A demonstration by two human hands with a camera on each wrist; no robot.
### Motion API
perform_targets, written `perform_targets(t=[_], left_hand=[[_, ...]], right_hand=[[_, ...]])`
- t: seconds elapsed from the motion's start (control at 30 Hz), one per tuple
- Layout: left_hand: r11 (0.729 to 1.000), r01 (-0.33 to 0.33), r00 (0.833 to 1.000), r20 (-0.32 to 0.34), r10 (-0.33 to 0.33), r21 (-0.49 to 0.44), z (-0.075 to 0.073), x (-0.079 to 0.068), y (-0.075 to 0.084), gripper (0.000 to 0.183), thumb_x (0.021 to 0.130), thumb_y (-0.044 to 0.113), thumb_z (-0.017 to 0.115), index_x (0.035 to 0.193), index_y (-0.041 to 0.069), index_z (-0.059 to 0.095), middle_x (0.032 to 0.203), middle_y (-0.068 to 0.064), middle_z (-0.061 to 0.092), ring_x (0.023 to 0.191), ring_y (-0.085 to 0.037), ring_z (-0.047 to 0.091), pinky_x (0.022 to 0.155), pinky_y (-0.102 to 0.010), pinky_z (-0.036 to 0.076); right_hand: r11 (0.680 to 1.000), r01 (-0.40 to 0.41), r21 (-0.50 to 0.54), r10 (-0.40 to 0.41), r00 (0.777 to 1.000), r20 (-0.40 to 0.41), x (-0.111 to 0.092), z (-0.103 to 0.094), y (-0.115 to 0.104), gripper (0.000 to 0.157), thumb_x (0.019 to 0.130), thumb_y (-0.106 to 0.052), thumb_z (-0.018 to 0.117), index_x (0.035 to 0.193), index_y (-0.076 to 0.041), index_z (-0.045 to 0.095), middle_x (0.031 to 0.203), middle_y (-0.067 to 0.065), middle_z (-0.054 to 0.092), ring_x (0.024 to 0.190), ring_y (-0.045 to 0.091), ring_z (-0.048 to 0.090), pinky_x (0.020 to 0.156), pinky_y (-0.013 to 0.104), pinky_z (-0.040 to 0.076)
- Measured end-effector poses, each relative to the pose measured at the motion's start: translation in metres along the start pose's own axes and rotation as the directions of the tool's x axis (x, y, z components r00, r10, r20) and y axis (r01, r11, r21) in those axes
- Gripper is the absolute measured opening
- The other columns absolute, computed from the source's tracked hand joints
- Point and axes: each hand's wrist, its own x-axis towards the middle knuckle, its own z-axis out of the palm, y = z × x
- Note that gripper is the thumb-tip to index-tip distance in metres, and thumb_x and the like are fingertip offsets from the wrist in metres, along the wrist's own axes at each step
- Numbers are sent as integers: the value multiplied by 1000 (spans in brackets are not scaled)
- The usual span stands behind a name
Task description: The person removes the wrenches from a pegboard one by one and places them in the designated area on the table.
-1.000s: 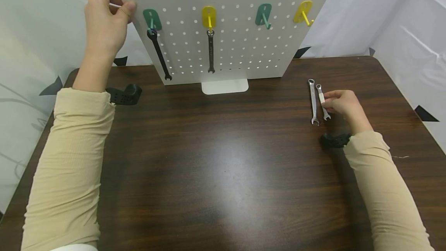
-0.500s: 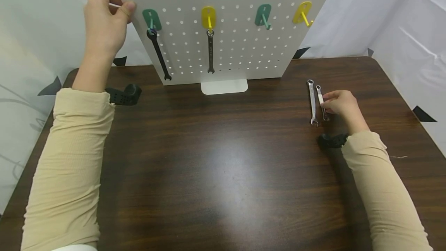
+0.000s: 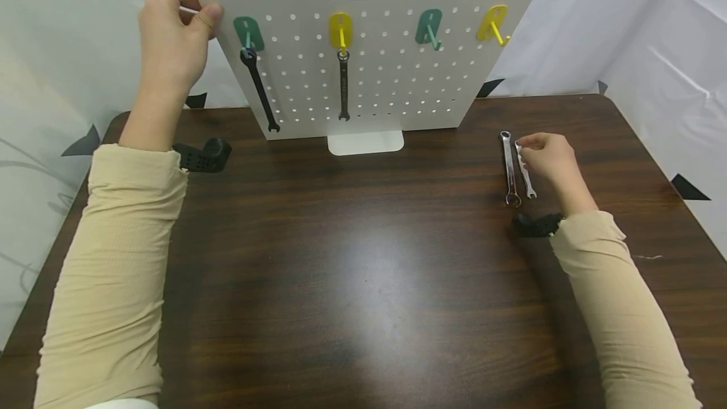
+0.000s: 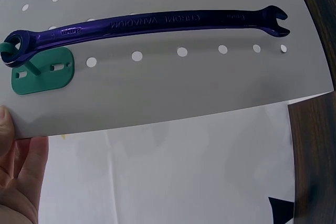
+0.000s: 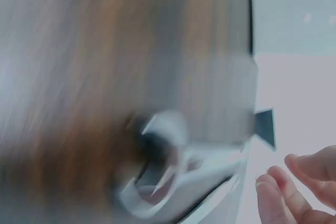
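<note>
My left hand (image 3: 173, 36) pinches the upper left corner of a white pegboard (image 3: 295, 87). From its left green hook (image 4: 44, 74) hangs a dark purple-black combination wrench (image 4: 157, 24); a second dark combination wrench (image 3: 344, 84) hangs from the yellow hook (image 3: 341, 29) beside it. My right hand (image 3: 549, 155) is over the upper end of the smaller silver combination wrench (image 3: 526, 175), fingers loosely bent. In the right wrist view its fingertips (image 5: 268, 184) stand apart with nothing between them. A longer silver combination wrench (image 3: 509, 166) lies just to the left.
Another green hook (image 3: 430, 27) and a yellow hook (image 3: 493, 24) on the right of the board carry nothing. The board's foot (image 3: 366, 142) rests on the dark wooden table (image 3: 341, 257). White sheeting (image 3: 642, 24) hangs behind and beside the table.
My right hand has shifted away from me along the smaller silver wrench, from its middle to its upper end. My left hand has stayed at the board's corner.
</note>
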Motion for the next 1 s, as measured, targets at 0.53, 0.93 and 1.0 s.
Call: perform_targets(t=[0.53, 0.93, 1.0], left_hand=[[1000, -6, 1000, -2, 6, -18, 0, -1, 1, 32, 94, 26, 55, 121, 9, 59, 87, 23, 43, 77, 13, 48, 91, -14, 54], [1000, 2, 1000, -2, -2, -25, 1, 0, 0, 33, 94, 27, 55, 122, 11, 59, 88, 23, 43, 79, 11, 48, 92, -14, 54], [1000, 3, 1000, -5, -3, -27, 1, 0, 0, 33, 94, 27, 56, 122, 11, 59, 88, 23, 43, 79, 11, 48, 93, -15, 54]], right_hand=[[954, 258, 152, -252, 966, -60, -28, 25, -102, 33, 97, -20, 50, 123, -4, 61, 119, 20, 64, 96, 19, 63, 72, 19, 46], [770, 396, 500, -455, 891, -5, -36, 62, -159, 35, 97, -11, 53, 130, 0, 54, 130, 17, 58, 121, 24, 57, 104, 32, 49], [741, 400, 539, -476, 879, 3, -37, 69, -165, 36, 97, -9, 53, 132, 0, 52, 132, 17, 56, 123, 25, 56, 108, 34, 47]])
